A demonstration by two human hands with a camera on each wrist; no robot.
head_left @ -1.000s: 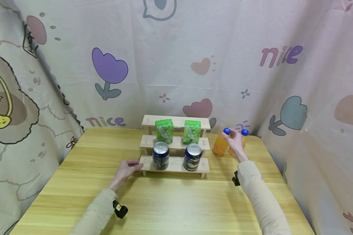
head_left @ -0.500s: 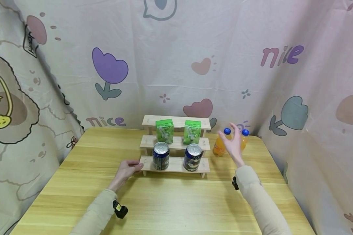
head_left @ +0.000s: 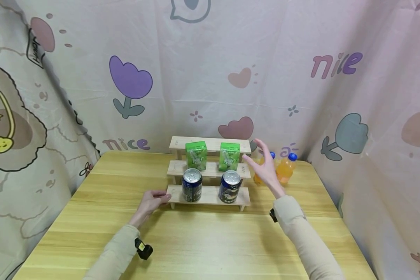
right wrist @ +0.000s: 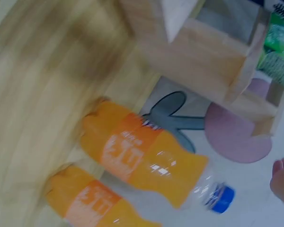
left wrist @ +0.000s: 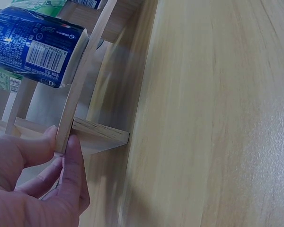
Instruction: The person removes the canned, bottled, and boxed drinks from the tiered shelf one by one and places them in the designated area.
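Note:
A three-tier wooden shelf (head_left: pixel 210 196) stands on the table. My left hand (head_left: pixel 152 203) pinches the left end of its lowest board, thumb on top and fingers beneath, as the left wrist view shows. Two dark blue soda cans, a left can (head_left: pixel 191 186) and a right can (head_left: pixel 230 187), stand on that board. On the middle board are two green drink boxes, a left box (head_left: pixel 196 156) and a right box (head_left: pixel 229 157). My right hand (head_left: pixel 266 171) hangs in the air with spread fingers, holding nothing, right of the right box. It partly hides one orange soda bottle (right wrist: pixel 146 151).
A second orange soda bottle (head_left: pixel 286 169) with a blue cap stands on the table right of the shelf. The wooden table (head_left: pixel 210 245) extends in front. A patterned curtain (head_left: pixel 196 70) hangs behind and along both sides.
My right hand has let go of the orange bottle's cap, spread its fingers and moved left toward the right green box. Both bottles still stand there. My left hand has stayed on the shelf.

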